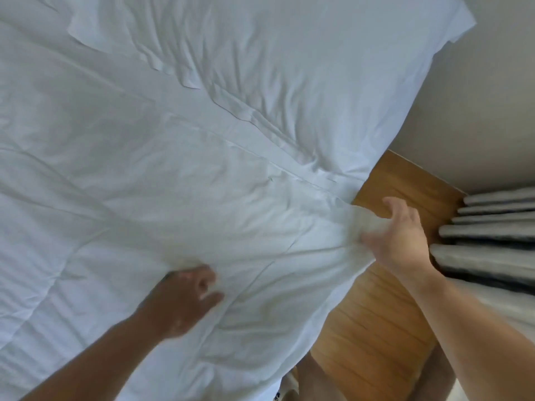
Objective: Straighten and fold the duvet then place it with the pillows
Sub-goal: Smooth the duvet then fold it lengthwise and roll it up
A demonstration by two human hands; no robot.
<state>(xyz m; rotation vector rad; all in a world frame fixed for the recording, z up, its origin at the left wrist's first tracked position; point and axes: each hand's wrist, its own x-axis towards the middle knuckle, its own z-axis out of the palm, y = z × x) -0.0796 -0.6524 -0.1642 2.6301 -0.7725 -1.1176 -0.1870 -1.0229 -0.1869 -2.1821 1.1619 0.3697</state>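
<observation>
Left hand [188,299] down on the duvet [144,198], fingers curled, blurred, can't tell if they've caught cloth. Right hand [396,235] at the bed's edge, thumb and fingers pinching a bunched duvet fold above the floor [385,328]. Duvet lies spread over the bed, reaching the pillow [304,68] beyond.

A bed [52,82] in white sheeting carries a rumpled white duvet [130,227] spread across it and a creased pillow [304,68] at its far end; wooden floor [376,328] runs alongside.
</observation>
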